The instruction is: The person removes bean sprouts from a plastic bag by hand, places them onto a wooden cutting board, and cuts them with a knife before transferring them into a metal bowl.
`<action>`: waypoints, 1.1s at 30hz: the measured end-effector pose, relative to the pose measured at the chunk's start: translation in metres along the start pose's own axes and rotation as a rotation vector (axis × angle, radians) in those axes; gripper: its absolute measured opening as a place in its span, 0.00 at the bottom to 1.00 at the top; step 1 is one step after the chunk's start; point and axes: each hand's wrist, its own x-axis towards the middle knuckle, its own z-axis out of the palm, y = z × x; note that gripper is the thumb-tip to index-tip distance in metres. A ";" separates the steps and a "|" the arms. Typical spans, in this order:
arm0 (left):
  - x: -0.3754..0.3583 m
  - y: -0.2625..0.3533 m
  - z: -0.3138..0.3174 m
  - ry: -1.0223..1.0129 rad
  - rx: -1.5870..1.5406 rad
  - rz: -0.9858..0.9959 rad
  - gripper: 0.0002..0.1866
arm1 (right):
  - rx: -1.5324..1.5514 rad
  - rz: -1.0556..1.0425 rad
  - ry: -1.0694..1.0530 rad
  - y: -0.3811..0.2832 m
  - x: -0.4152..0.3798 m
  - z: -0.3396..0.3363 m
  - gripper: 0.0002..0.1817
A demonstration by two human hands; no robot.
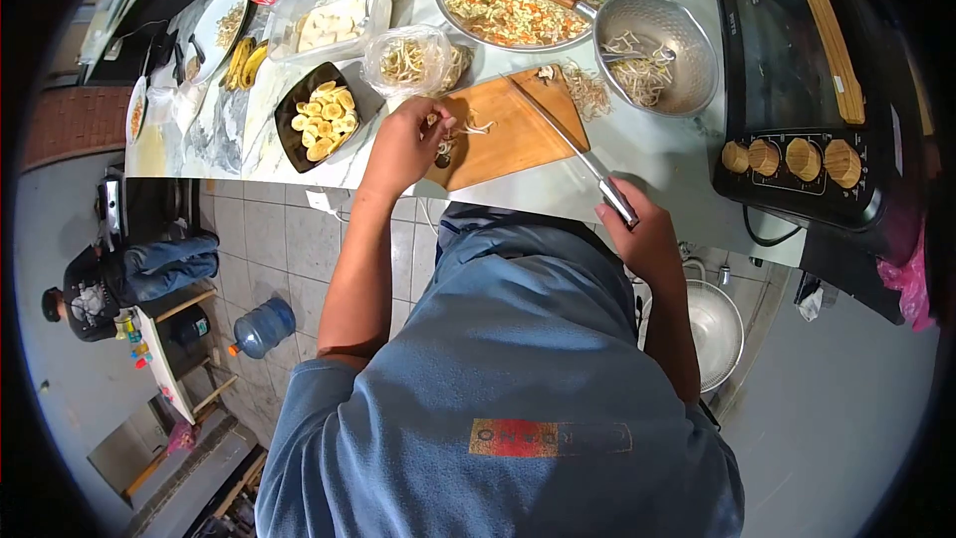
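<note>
My right hand (645,227) is wrapped round the handle of a long knife (563,134), whose blade slants up and left across the wooden cutting board (513,144). My left hand (406,142) is over the board's left edge with its fingers curled together; what they hold, if anything, is too small to name. Small dark-and-pale pieces lie by those fingers, partly hidden. A few pale bean sprouts (480,128) are on the board. Thin brownish strands (588,92) lie in a heap past its right edge. Behind the board, a metal colander (697,60) holds bean sprouts and a spoon.
A clear tub of sprouts (406,62), a black bowl of sliced bananas (287,139) and a plastic container of white pieces (289,35) stand on the left. A large tray of chopped vegetables (445,15) is at the back. A black oven (787,204) borders the right.
</note>
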 end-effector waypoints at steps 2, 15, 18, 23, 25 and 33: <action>-0.001 0.002 0.000 -0.008 -0.003 -0.029 0.10 | 0.011 -0.043 0.009 0.002 -0.001 0.001 0.23; 0.025 0.022 0.062 -0.007 -0.383 -0.124 0.11 | -0.001 0.080 0.087 0.008 -0.012 -0.011 0.24; 0.031 0.031 0.074 -0.023 -0.295 -0.132 0.14 | 0.081 0.123 0.135 0.008 -0.016 -0.012 0.25; 0.034 0.041 0.079 -0.010 -0.181 -0.116 0.13 | 0.115 0.108 0.108 0.008 -0.022 -0.013 0.23; 0.032 0.038 0.082 0.011 -0.153 -0.096 0.12 | 0.109 0.118 0.098 0.002 -0.023 -0.013 0.23; 0.032 0.043 0.078 0.013 0.013 -0.127 0.09 | 0.061 0.044 0.085 0.002 -0.024 -0.005 0.18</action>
